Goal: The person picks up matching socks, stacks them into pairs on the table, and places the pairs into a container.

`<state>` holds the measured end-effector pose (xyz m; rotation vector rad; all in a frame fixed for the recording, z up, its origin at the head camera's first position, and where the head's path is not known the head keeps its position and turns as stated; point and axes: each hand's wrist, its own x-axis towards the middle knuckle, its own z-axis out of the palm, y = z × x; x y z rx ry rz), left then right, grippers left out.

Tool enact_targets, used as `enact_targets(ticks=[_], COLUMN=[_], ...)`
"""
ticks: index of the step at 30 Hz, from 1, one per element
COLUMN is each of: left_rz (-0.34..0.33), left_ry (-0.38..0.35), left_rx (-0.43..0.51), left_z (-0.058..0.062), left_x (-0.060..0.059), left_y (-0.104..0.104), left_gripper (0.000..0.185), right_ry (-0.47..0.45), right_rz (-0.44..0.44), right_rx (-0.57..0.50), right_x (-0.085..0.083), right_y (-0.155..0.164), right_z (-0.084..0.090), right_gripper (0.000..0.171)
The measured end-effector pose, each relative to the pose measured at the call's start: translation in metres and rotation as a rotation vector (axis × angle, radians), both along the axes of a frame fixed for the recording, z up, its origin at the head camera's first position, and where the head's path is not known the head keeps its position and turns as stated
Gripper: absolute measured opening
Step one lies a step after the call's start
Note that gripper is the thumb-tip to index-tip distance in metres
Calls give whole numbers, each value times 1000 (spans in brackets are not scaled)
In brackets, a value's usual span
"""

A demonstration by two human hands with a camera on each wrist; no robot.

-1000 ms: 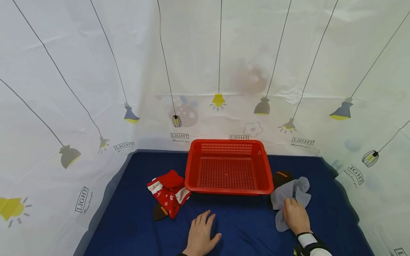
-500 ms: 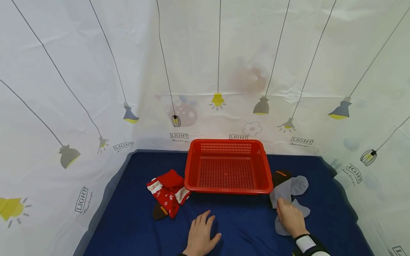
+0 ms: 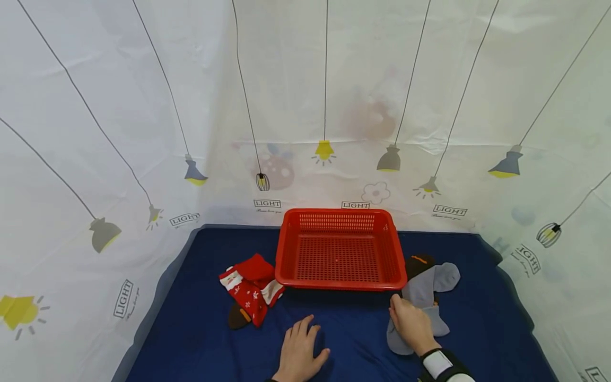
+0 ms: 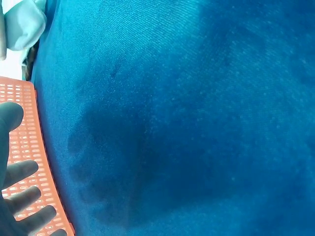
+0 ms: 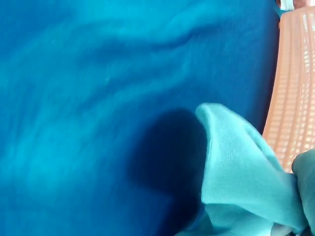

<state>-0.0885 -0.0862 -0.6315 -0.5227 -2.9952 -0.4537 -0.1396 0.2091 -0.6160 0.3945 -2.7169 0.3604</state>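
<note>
- The soft grey fabric sock (image 3: 420, 305) lies on the dark blue cloth-covered table (image 3: 200, 297), just off the front right corner of the red perforated plastic basket (image 3: 340, 249). Its long axis runs from near the person up and away to the right, toward a second grey sock end beside a dark brown sock (image 3: 419, 262) with an orange mark.
- The right hand (image 3: 410, 326) sits on top of the near part of the grey sock, fingers curled down onto the fabric. The grip looks like a pinch holding the cloth, and the right wrist view shows a fold of it raised off the table.
- From that grip the sock runs away and to the right, while the basket lies up and to the left, near but apart.
- The left hand (image 3: 299, 351) rests flat on the table in front of the basket, fingers spread and relaxed, holding nothing. It is well apart from the grey sock, so the right hand is by far the nearer one.
- To the left of the basket lies a heap of red patterned socks (image 3: 249, 286) touching its front left corner, with a brown toe showing at the near end.
</note>
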Motion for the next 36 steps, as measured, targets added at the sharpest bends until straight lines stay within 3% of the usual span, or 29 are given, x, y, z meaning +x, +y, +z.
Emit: enact_targets(ticks=[12, 22, 36], left_rz=[1, 12, 26], left_ry=[0, 51, 6], left_rx=[-13, -15, 4], left_z=[-1, -1, 0], left_x=[-1, 0, 5], left_y=[-7, -10, -13], left_gripper=[50, 48, 48], right_ry=[25, -22, -68], right_rz=[61, 92, 70], right_rx=[-27, -77, -80], right_x=[-8, -12, -16], right_y=[-47, -86, -109], right_z=[6, 11, -2], right_gripper=[25, 24, 23])
